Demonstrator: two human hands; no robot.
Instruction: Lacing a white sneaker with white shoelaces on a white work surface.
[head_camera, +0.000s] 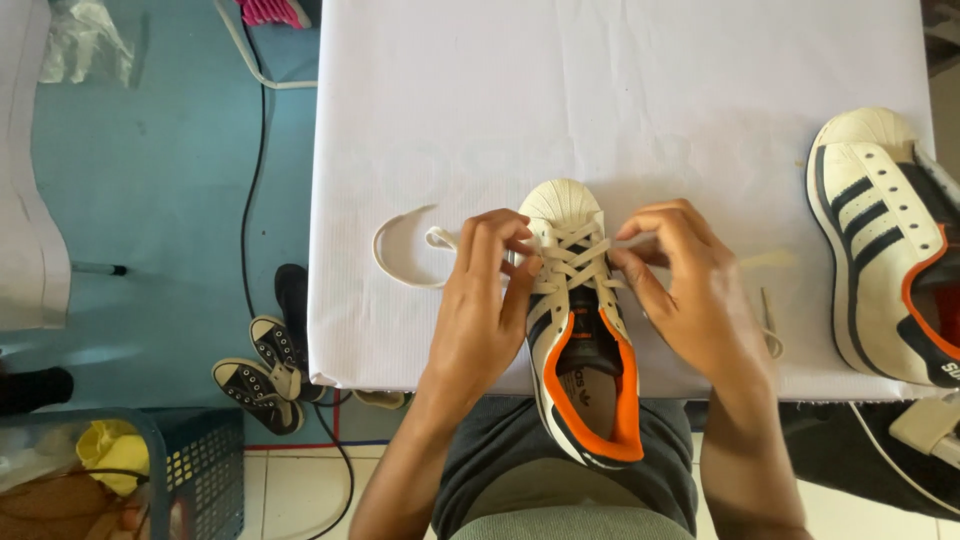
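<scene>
The white sneaker (578, 320), toe pointing away, is flanked by both hands; its lace (575, 258) is pinched by left hand (487, 290) and right hand (690, 290).

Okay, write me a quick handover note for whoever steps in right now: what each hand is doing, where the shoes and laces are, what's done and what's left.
Left hand: pinching the cream lace at the left eyelets of the near shoe; the loose end loops out on the white table.
Right hand: fingers at the right eyelets, on the lace there.
Near shoe: cream with orange lining, toe pointing away, heel hanging over the table edge.
Second shoe: at the table's right edge, untouched.
Done: lower eyelets crossed.
Left: upper eyelets unlaced, no knot.
</scene>
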